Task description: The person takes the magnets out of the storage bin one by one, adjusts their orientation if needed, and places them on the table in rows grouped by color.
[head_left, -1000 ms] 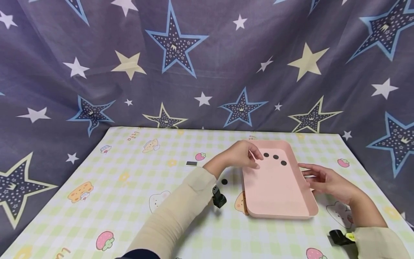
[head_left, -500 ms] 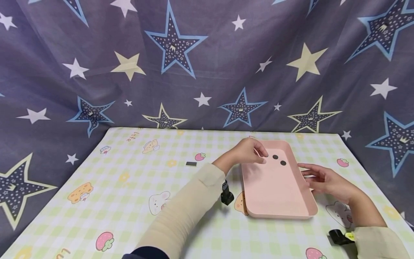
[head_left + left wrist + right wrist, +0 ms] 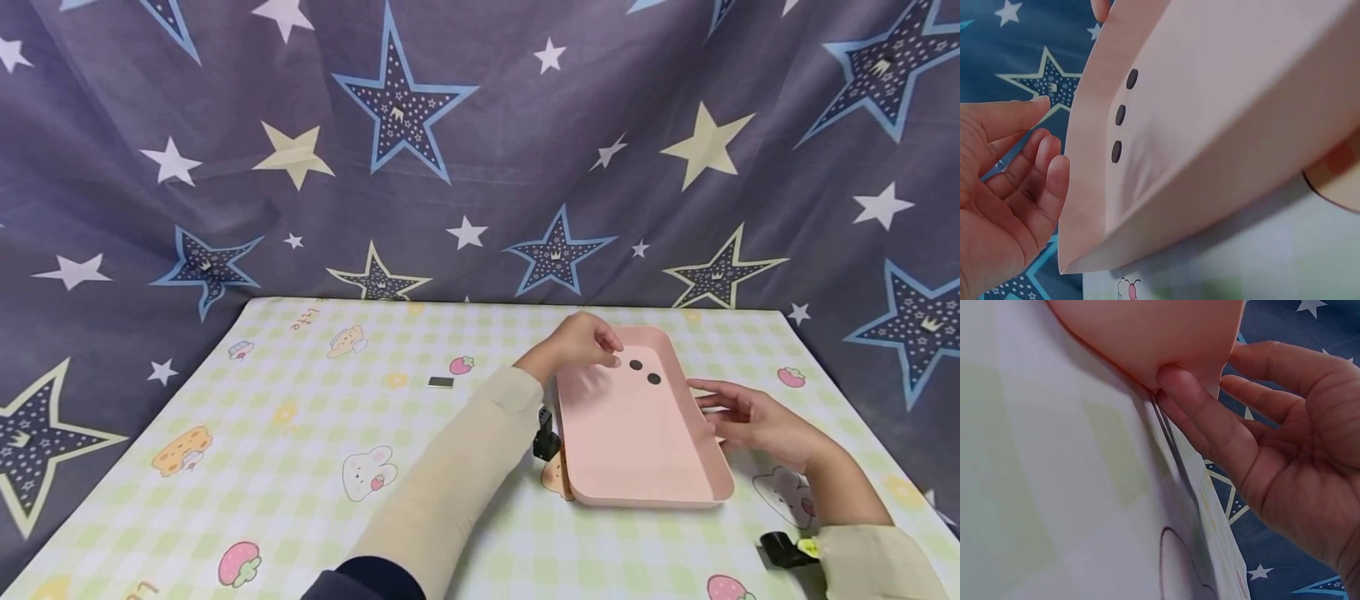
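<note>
A pink rectangular tray (image 3: 637, 450) lies on the right part of the table. Inside its far end are small black discs (image 3: 636, 365); the left wrist view shows three discs (image 3: 1120, 115) in a row, while the head view shows two, the third hidden by my left hand (image 3: 583, 340). That hand hovers over the tray's far left corner, fingers loosely bent, nothing between thumb and fingers in the left wrist view. At the tray's right side is my right hand (image 3: 768, 425), its fingertips (image 3: 1179, 381) touching the outer wall.
A small dark rectangular piece (image 3: 441, 382) with a light edge lies left of the tray. A checked cloth (image 3: 300, 450) with cartoon prints covers the table. Behind hangs a dark curtain (image 3: 465, 167) with stars. Black wrist cameras (image 3: 547, 437) sit under both forearms.
My left hand has moved right and slightly away over the tray, covering one disc in the head view. A loose disc on the table is now hidden behind my left arm. The right hand stays put.
</note>
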{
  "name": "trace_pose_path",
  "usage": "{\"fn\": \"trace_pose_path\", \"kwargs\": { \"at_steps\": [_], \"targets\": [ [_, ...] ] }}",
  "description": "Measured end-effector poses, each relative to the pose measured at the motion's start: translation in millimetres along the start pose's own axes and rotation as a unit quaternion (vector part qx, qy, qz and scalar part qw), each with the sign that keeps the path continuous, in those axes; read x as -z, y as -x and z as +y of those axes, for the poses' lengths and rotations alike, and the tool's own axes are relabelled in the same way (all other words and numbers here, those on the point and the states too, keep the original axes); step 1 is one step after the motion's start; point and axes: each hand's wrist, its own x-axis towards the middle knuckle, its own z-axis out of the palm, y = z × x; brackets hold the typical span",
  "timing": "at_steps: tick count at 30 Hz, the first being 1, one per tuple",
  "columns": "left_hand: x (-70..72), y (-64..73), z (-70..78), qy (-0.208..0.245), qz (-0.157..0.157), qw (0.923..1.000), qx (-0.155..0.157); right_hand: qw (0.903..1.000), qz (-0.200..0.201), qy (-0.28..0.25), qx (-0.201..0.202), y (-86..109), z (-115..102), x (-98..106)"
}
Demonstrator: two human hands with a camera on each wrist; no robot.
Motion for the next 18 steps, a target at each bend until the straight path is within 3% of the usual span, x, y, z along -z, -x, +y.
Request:
{"fn": "trace_pose_path", "kwargs": {
  "at_steps": [8,12,18],
  "targets": [
    [-5.7,-10.0,0.4,0.049,0.019,0.9979,0.038,0.9999,-0.012,-0.003,-0.004,0.7,0,1],
    [-8.6,-13.9,-1.6,0.048,0.037,0.9965,0.058,0.9999,-0.014,-0.007,-0.002,0.3,1,3],
    [-14.7,-20.0,-11.3,0.008,0.073,0.9941,0.080,0.9999,-0.011,-0.004,-0.005,-0.5,1,3]
  ]
}}
